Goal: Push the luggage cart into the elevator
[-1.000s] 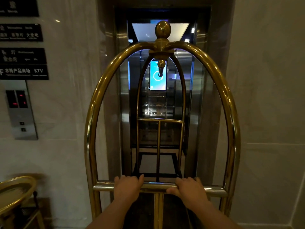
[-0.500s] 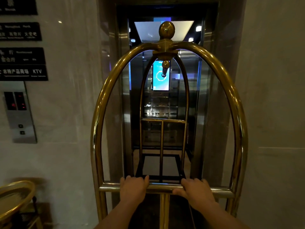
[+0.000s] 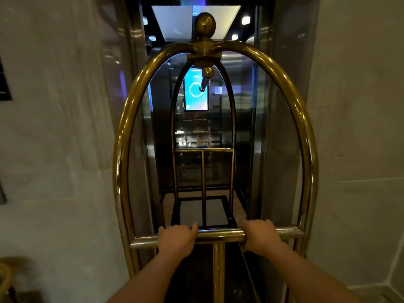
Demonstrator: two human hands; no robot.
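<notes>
A: Both hands, left hand (image 3: 176,238) and right hand (image 3: 260,237), grip the luggage cart (image 3: 122,149) crossbar; its far end sits beyond them, inside the elevator (image 3: 258,127)

B: The near arch looks wide; drifting sideways could clip the door frame

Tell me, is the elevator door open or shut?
Open: through the luggage cart the cabin floor and lit screen show.

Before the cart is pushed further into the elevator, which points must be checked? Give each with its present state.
1. Left hand closed on the crossbar: ok.
2. Right hand closed on the same bar: ok.
3. Elevator doorway open ahead: ok.
4. Elevator floor free of obstacles: ok where visible.
5. Brass arch clears the door frame sideways: cannot tell.
6. Wheels straight: cannot tell, out of view.
</notes>
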